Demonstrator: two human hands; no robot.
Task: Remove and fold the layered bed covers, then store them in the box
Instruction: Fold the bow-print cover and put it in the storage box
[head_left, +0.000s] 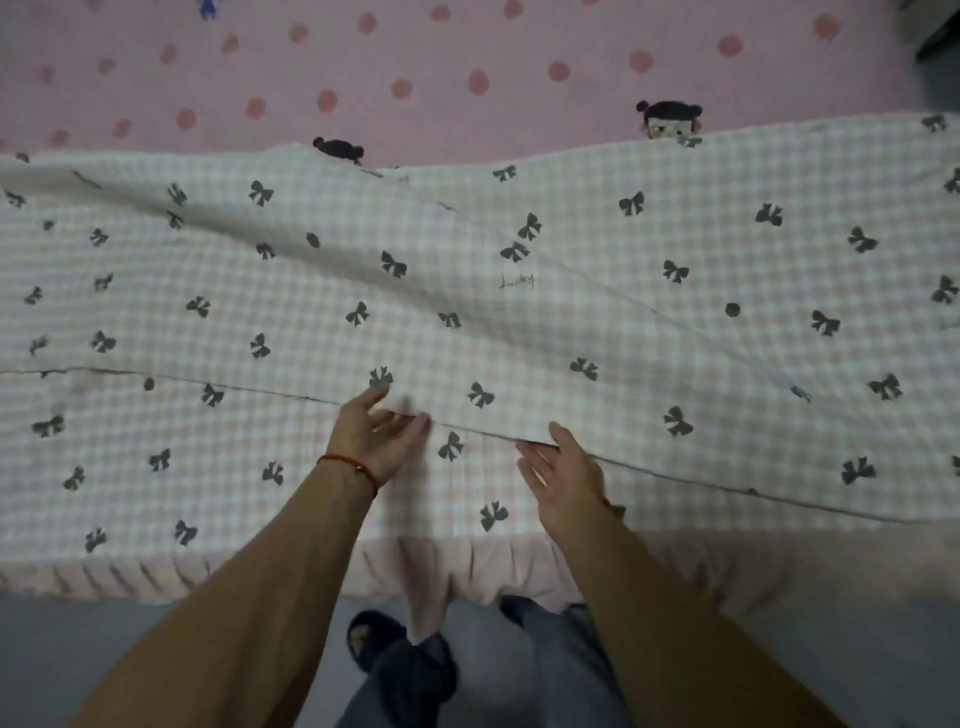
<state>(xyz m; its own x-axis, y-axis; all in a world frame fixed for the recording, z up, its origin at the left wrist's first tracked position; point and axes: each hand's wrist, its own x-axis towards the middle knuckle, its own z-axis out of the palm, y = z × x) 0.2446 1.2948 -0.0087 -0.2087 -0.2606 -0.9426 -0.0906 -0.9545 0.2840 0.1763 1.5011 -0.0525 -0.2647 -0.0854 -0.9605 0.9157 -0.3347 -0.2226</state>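
A checked cover (519, 291) printed with bows lies folded over itself across the bed, its dark-piped edge (208, 387) running left to right. The left hand (376, 434) and right hand (563, 475), both open, rest at that edge, near each other. Beyond lies a pink dotted sheet (415, 57); grey floor (857, 649) shows below the bed.

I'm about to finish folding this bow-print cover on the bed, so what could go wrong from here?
1. Both hands, left and right, are open at the folded edge, gripping nothing, so the fold may slip.
2. The cover has diagonal creases across its middle; folding again could lock them in.
3. The folded edge runs at a slant, so the next fold may come out uneven.
4. The pink dotted sheet lies underneath and could be dragged along.
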